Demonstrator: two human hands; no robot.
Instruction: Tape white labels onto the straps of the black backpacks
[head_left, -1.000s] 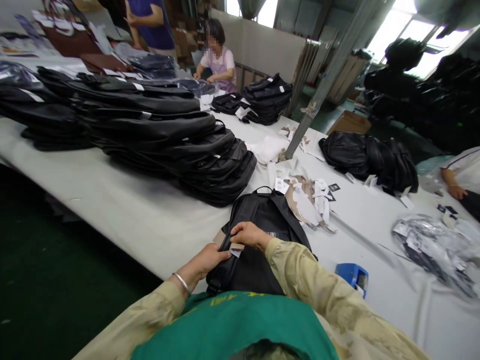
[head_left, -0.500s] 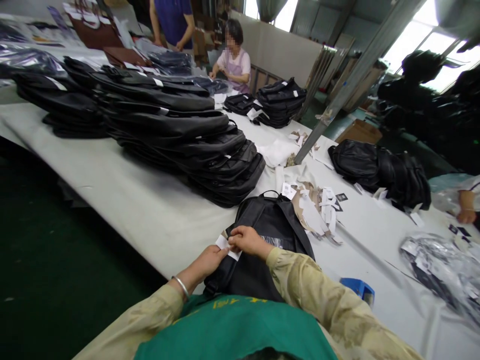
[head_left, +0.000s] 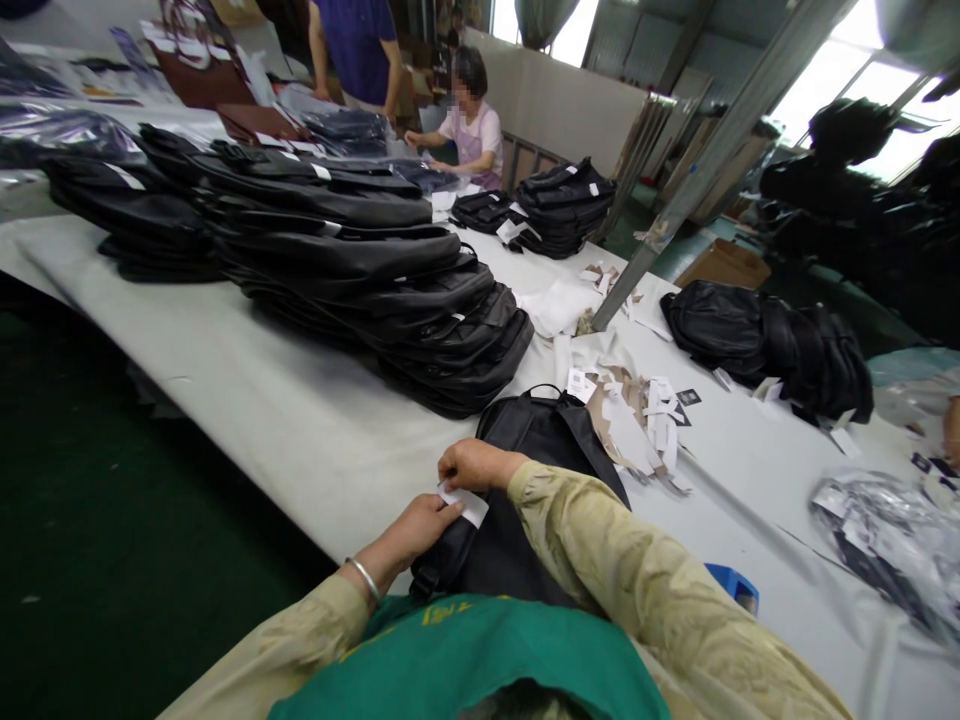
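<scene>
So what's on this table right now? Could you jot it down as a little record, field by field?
Place: long white table in a workshop
Left hand: on the edge of a black backpack, touching a white tag
Right hand: pinching the same tag from above
Beside the backpack: a stack of flat black bags, paper scraps
Near right: blue tool, partly hidden
Far end: two other people at work

A white-covered table [head_left: 247, 400] carries stacked black bags [head_left: 360, 270] (some tagged), loose paper tags [head_left: 637, 415] and a backpack [head_left: 540, 440].
</scene>
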